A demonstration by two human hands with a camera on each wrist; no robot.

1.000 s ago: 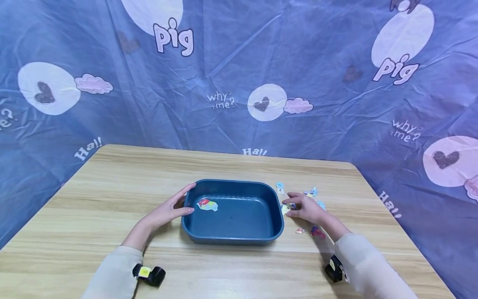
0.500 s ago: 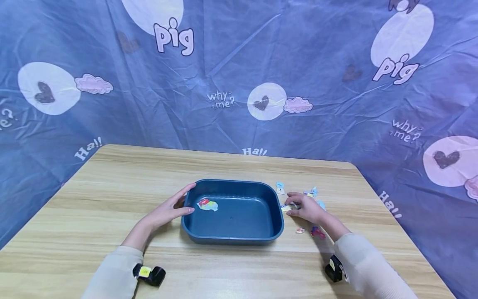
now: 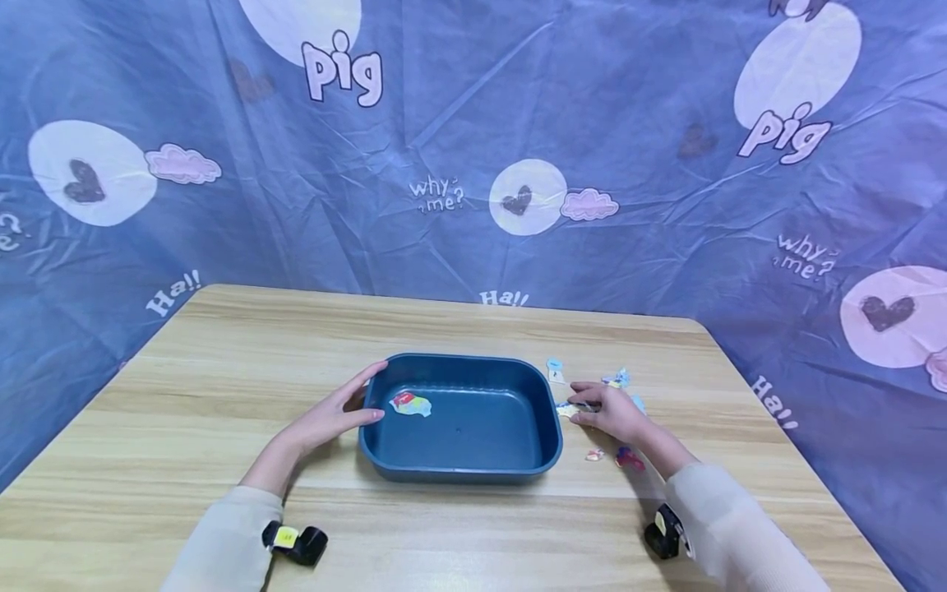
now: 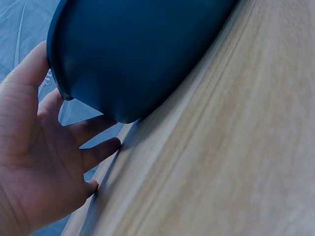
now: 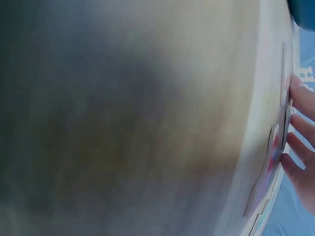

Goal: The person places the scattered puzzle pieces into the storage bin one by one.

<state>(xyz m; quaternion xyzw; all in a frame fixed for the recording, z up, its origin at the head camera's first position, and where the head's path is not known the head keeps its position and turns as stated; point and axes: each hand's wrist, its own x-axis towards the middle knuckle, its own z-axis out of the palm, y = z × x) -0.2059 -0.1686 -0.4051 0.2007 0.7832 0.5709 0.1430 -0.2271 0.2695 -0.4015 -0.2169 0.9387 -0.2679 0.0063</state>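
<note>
My left hand (image 3: 328, 423) holds the left end of a dark blue rectangular tub (image 3: 370, 460), its thumb hooked over the rim. In the left wrist view the other fingers of the left hand (image 4: 39, 157) spread below along the outside. A flat colourful cutout (image 3: 411, 404) lies inside the tub, near its left wall. Beyond the tub's right end my right hand (image 3: 610, 413) rests low on the table, thumb and fingertips around a small pale cutout (image 3: 565, 409). In the right wrist view the fingers of the right hand (image 5: 304, 140) look spread, touching down by flat pieces.
Around the right hand lie more cutouts: a blue-and-white one (image 3: 555, 371), a blue-and-yellow one (image 3: 618, 378), a small reddish one (image 3: 595, 454) and a red-and-purple one (image 3: 630, 459). Behind the wooden table (image 3: 222, 362) hangs a printed blue cloth (image 3: 459, 123).
The pale cutout at the right fingertips was tilted up a second ago and now lies flatter. The right fingers shifted slightly to the right; the left hand and tub stayed put.
</note>
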